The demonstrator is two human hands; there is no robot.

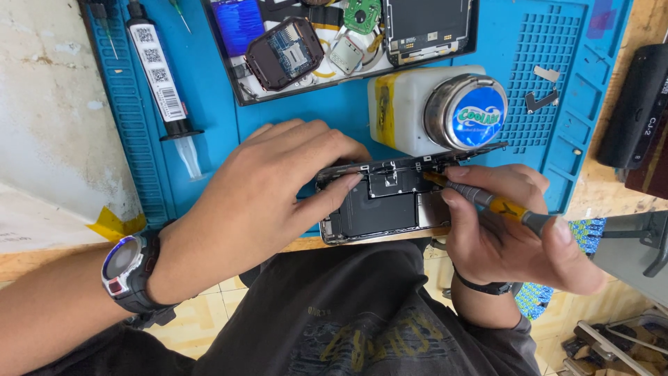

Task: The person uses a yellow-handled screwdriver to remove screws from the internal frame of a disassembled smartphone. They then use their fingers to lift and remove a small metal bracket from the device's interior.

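Head view: an opened phone (386,202) lies at the near edge of a blue work mat (327,111), its dark insides facing up. The left hand (257,188) rests on it from nine o'clock, fingers spread and pressing down, one fingertip on the inner plate. A wristwatch (125,268) sits on that wrist. The right hand (511,233) comes in from four o'clock, closed around a screwdriver (487,200) with a yellow band; its tip meets the phone's upper right part. At twelve o'clock from the phone, just behind it, stands a white bottle (410,104) with a round metal top. At eleven o'clock a dark tray (240,90) holds loose parts. A syringe-like tube (163,83) lies at ten o'clock, well apart.
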